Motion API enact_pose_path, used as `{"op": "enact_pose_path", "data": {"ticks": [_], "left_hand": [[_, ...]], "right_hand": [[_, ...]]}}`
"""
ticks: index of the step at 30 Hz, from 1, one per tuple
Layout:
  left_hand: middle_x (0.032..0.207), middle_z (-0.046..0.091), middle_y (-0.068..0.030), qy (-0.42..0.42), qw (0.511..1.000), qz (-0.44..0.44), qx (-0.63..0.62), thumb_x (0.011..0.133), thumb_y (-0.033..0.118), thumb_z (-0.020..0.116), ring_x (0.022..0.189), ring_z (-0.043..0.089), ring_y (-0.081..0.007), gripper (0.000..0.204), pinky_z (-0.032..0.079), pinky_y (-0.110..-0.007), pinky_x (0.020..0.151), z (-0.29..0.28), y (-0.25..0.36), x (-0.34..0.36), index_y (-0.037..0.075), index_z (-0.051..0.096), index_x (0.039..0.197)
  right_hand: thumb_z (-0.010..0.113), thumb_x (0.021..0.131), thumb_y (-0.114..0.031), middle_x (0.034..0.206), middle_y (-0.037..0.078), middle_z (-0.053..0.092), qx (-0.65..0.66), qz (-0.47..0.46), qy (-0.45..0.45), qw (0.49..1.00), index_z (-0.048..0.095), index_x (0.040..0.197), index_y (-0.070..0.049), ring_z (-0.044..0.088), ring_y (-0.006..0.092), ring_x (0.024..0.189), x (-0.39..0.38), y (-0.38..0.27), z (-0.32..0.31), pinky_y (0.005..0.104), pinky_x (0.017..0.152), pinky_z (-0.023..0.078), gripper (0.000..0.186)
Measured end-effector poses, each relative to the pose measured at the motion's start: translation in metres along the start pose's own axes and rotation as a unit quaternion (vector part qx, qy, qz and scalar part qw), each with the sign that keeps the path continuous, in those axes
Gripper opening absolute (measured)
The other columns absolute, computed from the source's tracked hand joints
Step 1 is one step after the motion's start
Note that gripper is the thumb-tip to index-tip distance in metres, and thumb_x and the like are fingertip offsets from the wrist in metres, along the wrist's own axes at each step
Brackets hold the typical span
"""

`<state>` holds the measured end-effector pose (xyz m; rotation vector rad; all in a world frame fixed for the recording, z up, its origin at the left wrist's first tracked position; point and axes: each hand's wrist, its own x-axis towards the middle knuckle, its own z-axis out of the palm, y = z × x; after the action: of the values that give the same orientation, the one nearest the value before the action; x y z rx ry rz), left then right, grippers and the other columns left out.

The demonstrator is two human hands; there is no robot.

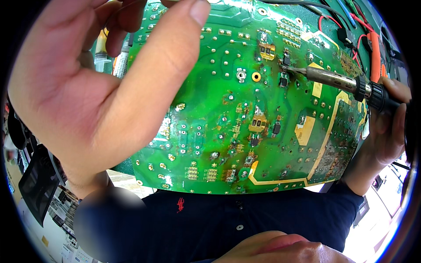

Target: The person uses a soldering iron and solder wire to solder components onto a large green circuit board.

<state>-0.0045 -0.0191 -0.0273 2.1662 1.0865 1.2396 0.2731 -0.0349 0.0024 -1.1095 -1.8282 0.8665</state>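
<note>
A large green circuit board (201,79) fills the middle of the head view, with chips, pads and brownish stains on it. My right hand (390,127) grips a soldering iron (333,80) at the right, its tip at a column of small black chips (284,79) in the board's upper middle. Over the board's left part, close to the camera, is my left hand (114,87), thumb raised and fingers curled at the top edge. A thin wire-like line shows by those fingers; what exactly they hold is cut off.
Behind my left fingers lie a syringe (101,61) and a white tube (120,63) on a green mat (315,8). Cables and an orange tool (375,57) lie at the upper right. A black screen-like panel (37,184) stands at the lower left.
</note>
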Motion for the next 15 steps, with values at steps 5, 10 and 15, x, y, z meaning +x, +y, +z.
{"op": "enact_pose_path", "data": {"ticks": [5,10,15], "left_hand": [[0.085,0.052,-0.0091,-0.002,1.000,-0.010,0.003,0.072,-0.004,0.051,0.073,0.049,-0.0110,0.016,0.037,-0.019,0.067,0.000,0.002,0.000,-0.006,0.050,0.089],[0.086,0.051,-0.0084,-0.010,1.000,-0.023,0.009,0.072,-0.005,0.051,0.072,0.047,-0.0099,0.016,0.036,-0.018,0.066,-0.002,0.004,0.002,-0.006,0.049,0.088],[0.086,0.050,-0.0076,-0.025,0.999,-0.013,0.024,0.072,-0.005,0.050,0.070,0.046,-0.0088,0.015,0.035,-0.017,0.064,-0.003,0.004,0.005,-0.005,0.049,0.087]], "right_hand": [[0.033,0.086,-0.022,0.053,-0.002,0.035,0.054,-0.025,0.022,0.998,0.043,0.101,0.013,0.031,0.0020,0.044,0.001,0.009,-0.012,0.0166,0.058,0.034,0.039],[0.035,0.085,-0.021,0.050,-0.002,0.034,0.090,-0.014,0.046,0.995,0.043,0.101,0.013,0.034,0.0034,0.046,0.006,0.007,-0.015,0.0226,0.069,0.035,0.038],[0.039,0.083,-0.018,0.049,-0.001,0.036,0.156,-0.051,0.036,0.986,0.045,0.099,0.012,0.039,0.0030,0.048,0.010,0.009,-0.026,0.0292,0.087,0.032,0.034]]}}
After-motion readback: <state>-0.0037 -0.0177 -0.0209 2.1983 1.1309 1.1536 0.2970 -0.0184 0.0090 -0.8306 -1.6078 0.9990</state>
